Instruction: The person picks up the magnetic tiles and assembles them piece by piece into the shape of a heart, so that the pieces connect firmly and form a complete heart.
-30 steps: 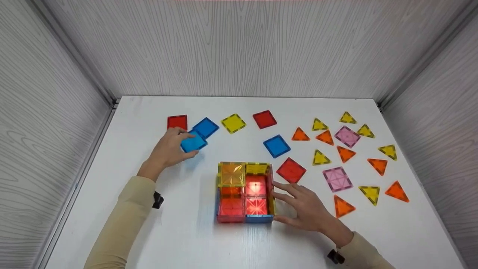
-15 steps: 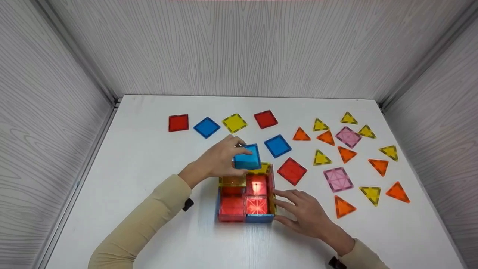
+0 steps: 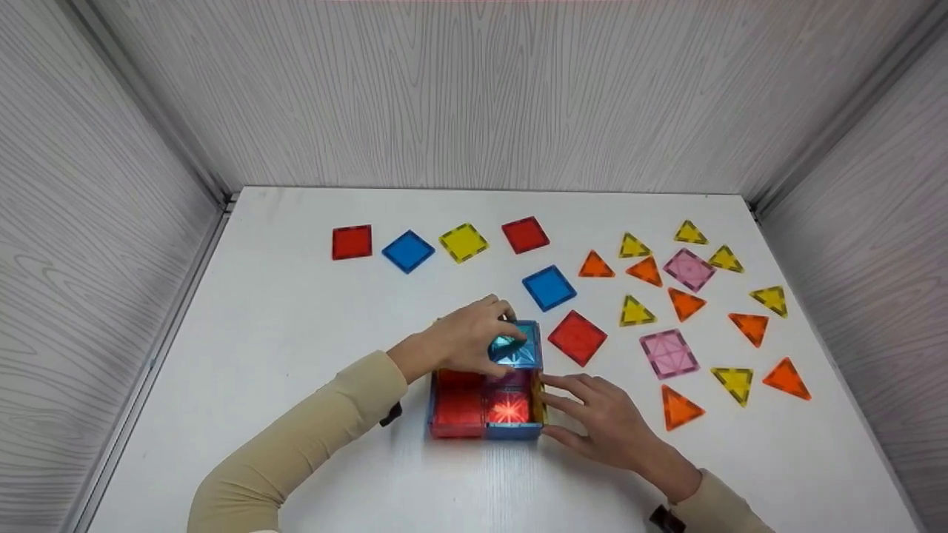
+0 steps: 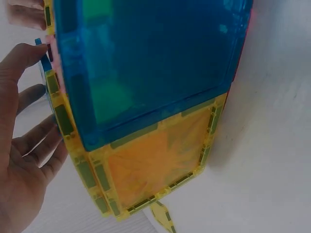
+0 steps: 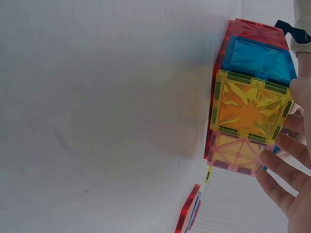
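A low box of translucent magnetic tiles (image 3: 458,416) stands on the table, with red, blue, yellow and pink squares in its walls and red ones in its floor. Over its back right corner my left hand (image 3: 470,337) pinches a blue square magnetic tile (image 3: 531,345), which lies level at the top of the walls. My left hand covers most of the box's back left part. At the right wall, my right hand (image 3: 607,416) rests with extended fingers (image 5: 282,167) against the pink square tile (image 5: 235,153) and yellow square tile (image 5: 250,109). The front right part of the box is uncovered.
Behind the box lie loose square tiles: red (image 3: 352,242), blue (image 3: 408,251) and yellow (image 3: 464,242). A red tile (image 3: 578,337) lies close to its back right corner. Several orange triangles (image 3: 681,407), yellow triangles (image 3: 733,385) and pink squares (image 3: 669,354) are spread at right.
My left hand has carried the blue tile from beside the other blue tile at back left, rightward and down onto the box's back right corner. My right hand stays at the right wall.
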{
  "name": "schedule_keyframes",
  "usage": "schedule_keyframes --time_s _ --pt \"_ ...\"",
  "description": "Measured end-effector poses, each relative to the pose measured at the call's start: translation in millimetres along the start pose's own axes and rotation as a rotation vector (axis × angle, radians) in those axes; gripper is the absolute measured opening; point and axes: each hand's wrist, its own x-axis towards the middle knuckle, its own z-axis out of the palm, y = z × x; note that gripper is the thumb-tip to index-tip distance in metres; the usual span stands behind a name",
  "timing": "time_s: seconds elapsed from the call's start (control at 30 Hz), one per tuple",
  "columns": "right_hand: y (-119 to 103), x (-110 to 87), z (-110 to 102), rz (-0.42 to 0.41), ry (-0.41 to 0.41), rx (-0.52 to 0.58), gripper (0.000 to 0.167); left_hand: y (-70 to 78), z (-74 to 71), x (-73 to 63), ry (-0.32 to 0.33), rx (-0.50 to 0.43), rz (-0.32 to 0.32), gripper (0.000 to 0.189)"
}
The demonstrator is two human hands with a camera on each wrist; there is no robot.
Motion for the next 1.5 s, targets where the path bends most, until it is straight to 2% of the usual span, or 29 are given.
schedule_keyframes --time_s 0.3,0.43,0.57,0.8,1.0,1.2,1.37,1.5 --pt "1.0 2.9 1.7 -0.014 0.013 -0.013 0.056 -4.1 -1.6 -2.6 -0.002 -0.018 0.003 0.059" --pt "3.3 5.7 0.8 -0.003 0.005 0.037 0.053 -6.5 -2.4 -7.3 0.012 -0.042 0.013 0.061" --pt "9.5 13.0 -1.7 0.006 0.018 0.096 0.050 -12.7 -2.4 -17.9 0.041 -0.049 0.018 0.064" --pt "29.8 36.4 -4.8 0.066 0.030 0.143 0.057 -27.1 0.4 -43.6 0.117 -0.076 -0.034 0.062" --pt "46.7 60.1 -2.5 0.161 -0.035 0.194 0.065 -34.6 6.2 -61.3 0.188 -0.072 -0.059 0.060" --pt "54.0 70.7 0.8 0.231 -0.112 0.246 0.067 -37.3 12.2 -67.5 0.232 -0.102 -0.074 0.055" --pt "54.0 68.5 4.2 0.251 -0.119 0.286 0.068 -39.8 13.7 -69.8 0.234 -0.122 -0.091 0.059" --pt "53.2 67.3 7.2 0.253 -0.112 0.292 0.068 -51.7 10.8 -73.3 0.267 -0.120 -0.144 0.067"
